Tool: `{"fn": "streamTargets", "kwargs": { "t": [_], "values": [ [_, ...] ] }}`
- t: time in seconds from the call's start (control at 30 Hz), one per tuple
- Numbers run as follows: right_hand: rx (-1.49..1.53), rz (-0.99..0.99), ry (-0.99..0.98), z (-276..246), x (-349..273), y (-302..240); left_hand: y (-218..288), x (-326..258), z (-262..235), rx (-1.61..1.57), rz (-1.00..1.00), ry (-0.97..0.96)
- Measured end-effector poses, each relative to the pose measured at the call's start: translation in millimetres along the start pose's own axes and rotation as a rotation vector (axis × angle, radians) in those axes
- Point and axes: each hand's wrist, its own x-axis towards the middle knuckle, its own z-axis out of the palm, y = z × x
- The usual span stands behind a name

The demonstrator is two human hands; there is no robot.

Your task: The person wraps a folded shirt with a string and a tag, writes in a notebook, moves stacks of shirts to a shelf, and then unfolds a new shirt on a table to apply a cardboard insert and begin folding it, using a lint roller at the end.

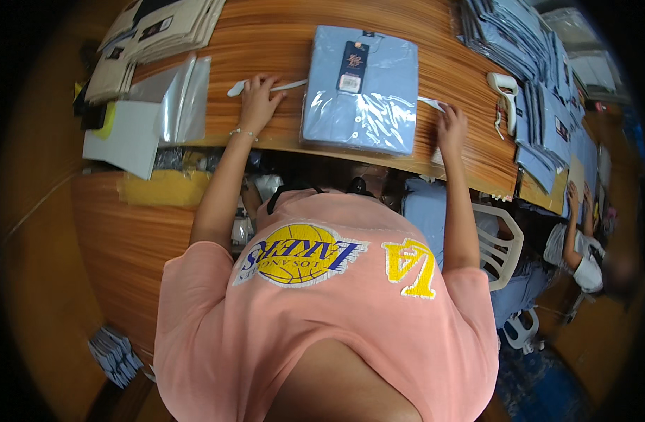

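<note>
A folded light blue shirt in a clear plastic bag [361, 95] lies on the wooden table [266, 35] in front of me, with a dark hang tag on its collar. A thin white strip [288, 86] runs out from both sides of the bag. My left hand [257, 104] rests on the table left of the bag, fingers on the strip's left end. My right hand [450, 126] is at the bag's right edge, fingertips pinching the strip's right end. A bracelet sits on my left wrist.
Stacked beige packaged shirts [160, 28] lie far left, with empty clear bags [174, 98] and white card [125, 137] beside them. Piles of blue packaged shirts [526, 42] and a white handheld scanner [505, 91] are on the right. A white plastic chair [502, 246] and another person [583, 246] are lower right.
</note>
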Motion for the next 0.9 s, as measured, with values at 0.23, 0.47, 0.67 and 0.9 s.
{"fn": "streamTargets", "kwargs": {
  "t": [0.23, 0.47, 0.67, 0.9],
  "values": [
    [-0.173, 0.051, -0.399, -10, 38, 9, -23, 36, -25, -0.135, -0.105, -0.42],
    [0.34, 0.17, -0.833, -8, 57, 74, -74, 58, -41, -0.41, -0.248, -0.654],
    [0.332, 0.023, -1.035, -18, 83, 53, -77, 46, -63, -0.291, -0.391, -0.687],
    [0.294, 0.078, -1.199, -16, 101, 80, -54, 46, -60, -0.292, -0.409, -0.672]
  ]
}}
